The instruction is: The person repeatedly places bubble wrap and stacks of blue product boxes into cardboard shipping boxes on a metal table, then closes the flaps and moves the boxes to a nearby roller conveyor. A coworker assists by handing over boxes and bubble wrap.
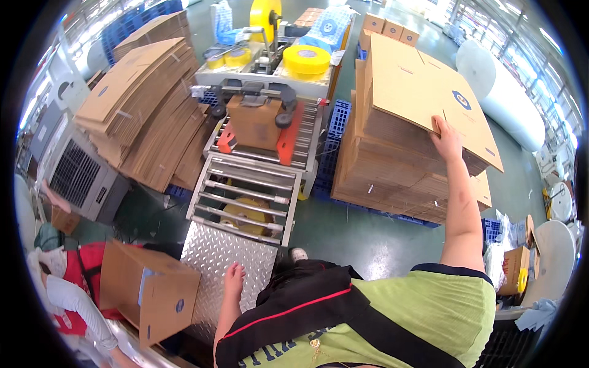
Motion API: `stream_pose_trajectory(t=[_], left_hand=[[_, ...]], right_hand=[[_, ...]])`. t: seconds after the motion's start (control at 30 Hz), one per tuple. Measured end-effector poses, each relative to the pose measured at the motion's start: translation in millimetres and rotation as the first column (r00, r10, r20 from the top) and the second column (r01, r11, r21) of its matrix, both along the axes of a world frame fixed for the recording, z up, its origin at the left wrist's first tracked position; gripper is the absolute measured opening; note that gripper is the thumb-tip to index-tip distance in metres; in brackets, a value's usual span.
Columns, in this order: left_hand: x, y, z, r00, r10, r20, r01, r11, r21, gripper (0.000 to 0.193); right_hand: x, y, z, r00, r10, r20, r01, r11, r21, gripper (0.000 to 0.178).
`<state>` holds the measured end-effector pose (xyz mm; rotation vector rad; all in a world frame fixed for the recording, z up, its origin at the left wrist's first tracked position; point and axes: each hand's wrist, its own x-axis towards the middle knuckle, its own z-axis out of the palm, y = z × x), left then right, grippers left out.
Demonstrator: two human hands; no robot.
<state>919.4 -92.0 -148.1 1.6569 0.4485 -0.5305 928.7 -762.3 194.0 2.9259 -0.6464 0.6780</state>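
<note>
Nearest: your left hand (233, 282), fingers loosely bent, nothing visible in it, was over a tread-patterned metal plate (211, 251). Left of that hand stood an open-flapped carton (169, 306), a co-worker's sleeve (80, 300) beside it. Forward of it ran a roller conveyor (245, 191) above glossy green floor (368, 245). Farther: your right hand (446, 140), fingers bent tight, gripped the near edge of the top flat carton (411, 86). Under that grip stood its stack (392, 178). Beyond, rightward, lay a large white roll (521, 104).
</note>
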Motion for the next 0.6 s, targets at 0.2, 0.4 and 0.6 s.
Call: stream_pose_trajectory(t=[0.2,0.4,0.6], left_hand=[[-59,-1,127,0.669,-0.423,0.611,0.134,0.878,0.461,0.071],[-95,-38,331,0.083,-0.655,0.751,-0.38,0.676,0.631,0.066],[-209,80,291,0.542,-0.491,0.682,-0.485,0.48,0.731,0.017]], right_hand=[[-55,149,40,0.846,0.474,0.246,-0.245,0.754,-0.61,0.023],[-103,436,74,0.38,0.858,-0.344,-0.833,0.157,-0.53,0.012],[-52,490,55,0.036,0.993,-0.112,-0.85,-0.029,-0.526,0.024]])
